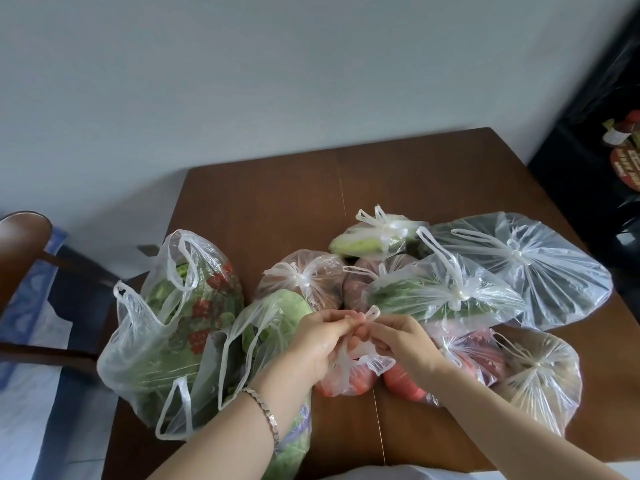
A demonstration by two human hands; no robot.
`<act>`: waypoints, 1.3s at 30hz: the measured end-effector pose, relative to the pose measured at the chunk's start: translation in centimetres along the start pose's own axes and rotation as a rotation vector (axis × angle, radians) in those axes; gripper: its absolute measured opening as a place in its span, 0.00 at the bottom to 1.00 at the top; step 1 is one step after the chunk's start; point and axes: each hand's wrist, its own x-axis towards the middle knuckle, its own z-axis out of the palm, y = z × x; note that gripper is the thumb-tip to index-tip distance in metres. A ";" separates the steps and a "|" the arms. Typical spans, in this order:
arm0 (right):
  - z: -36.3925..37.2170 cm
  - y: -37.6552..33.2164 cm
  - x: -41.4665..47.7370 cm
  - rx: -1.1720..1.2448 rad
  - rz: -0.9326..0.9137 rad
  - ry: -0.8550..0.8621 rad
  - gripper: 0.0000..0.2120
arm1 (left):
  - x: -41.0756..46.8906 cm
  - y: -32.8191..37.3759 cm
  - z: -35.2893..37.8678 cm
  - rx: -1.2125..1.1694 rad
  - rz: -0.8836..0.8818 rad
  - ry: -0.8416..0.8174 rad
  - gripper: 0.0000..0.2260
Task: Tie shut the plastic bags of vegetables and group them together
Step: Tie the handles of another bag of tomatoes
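My left hand (320,341) and my right hand (398,341) meet above a small clear bag of red tomatoes (349,375) near the front middle of the brown table (263,202). Both hands pinch the bag's handles (370,315), which stick up in a small loop between the fingertips. Several knotted bags lie in a cluster to the right and behind: leafy greens (440,292), a large clear bag (540,268), a pale green vegetable bag (374,237), a reddish bag (304,282), a brownish bag (540,375). On the left, two bags stand with loose handles: a big greens bag (162,323) and a cabbage bag (273,320).
A wooden chair (24,230) stands at the table's left side. A dark cabinet with jars (620,140) is at the far right. A pale wall runs behind the table. Bare wood shows on the table's far half.
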 end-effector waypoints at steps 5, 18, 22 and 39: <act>0.3 -0.4 -0.2 -0.104 -0.045 0.127 0.15 | -0.1 0.0 -0.2 0.262 0.132 0.080 0.06; 0.7 0.2 1.7 -0.391 -0.108 0.435 0.02 | -0.7 -1.1 -0.6 0.682 0.308 -0.203 0.11; 0.2 0.5 1.4 -0.567 -0.215 0.238 0.11 | 0.3 -1.1 -1.6 0.725 0.421 -0.010 0.10; -0.3 0.4 -0.1 -0.222 -0.146 0.077 0.10 | 0.6 -1.0 -1.4 0.295 0.106 0.027 0.07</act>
